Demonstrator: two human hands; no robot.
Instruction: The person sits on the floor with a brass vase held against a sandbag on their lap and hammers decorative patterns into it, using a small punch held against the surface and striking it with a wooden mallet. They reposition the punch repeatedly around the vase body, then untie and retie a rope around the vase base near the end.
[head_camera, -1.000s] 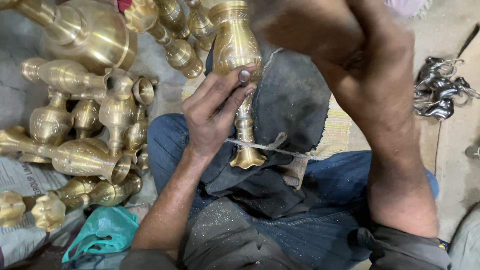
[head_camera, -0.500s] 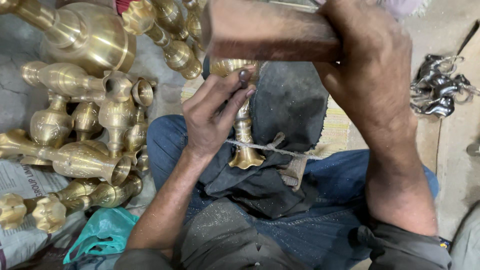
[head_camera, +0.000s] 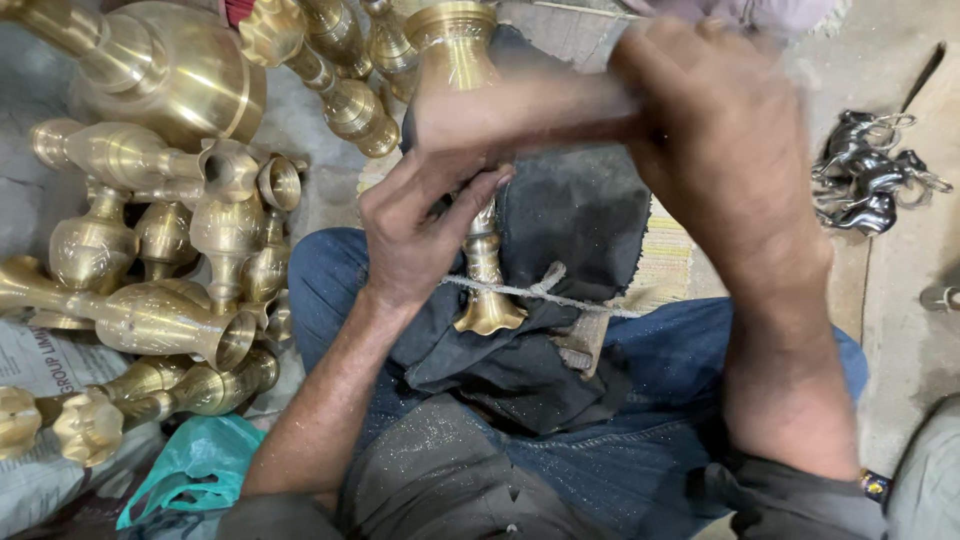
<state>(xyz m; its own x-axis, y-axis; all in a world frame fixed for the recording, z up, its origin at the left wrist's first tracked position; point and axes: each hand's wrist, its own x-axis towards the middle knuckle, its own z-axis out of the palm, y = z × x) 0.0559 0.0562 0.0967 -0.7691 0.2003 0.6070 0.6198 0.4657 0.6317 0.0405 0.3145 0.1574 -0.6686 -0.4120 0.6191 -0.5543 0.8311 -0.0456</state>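
Note:
A tall brass vase (head_camera: 486, 262) lies lengthwise over my lap on a dark cloth (head_camera: 575, 215), its flared foot toward me and its mouth (head_camera: 452, 30) pointing away. A thin cord (head_camera: 560, 297) runs across the stem near the foot. My left hand (head_camera: 415, 235) wraps around the vase's narrow stem, thumb on top. My right hand (head_camera: 715, 130), blurred by motion, is closed on the handle of a wooden mallet (head_camera: 520, 110) that crosses above the vase's upper body. Whether a small tool sits under my left fingers cannot be told.
Several brass vases (head_camera: 150, 300) lie piled at the left, with a large round brass pot (head_camera: 165, 70) at the top left. A teal plastic bag (head_camera: 190, 465) and newspaper (head_camera: 40, 370) lie at the lower left. Dark metal figurines (head_camera: 865, 185) rest on the floor at the right.
My right hand has swung the mallet down from the top of view to just above the vase. My left hand and the vase have stayed in place.

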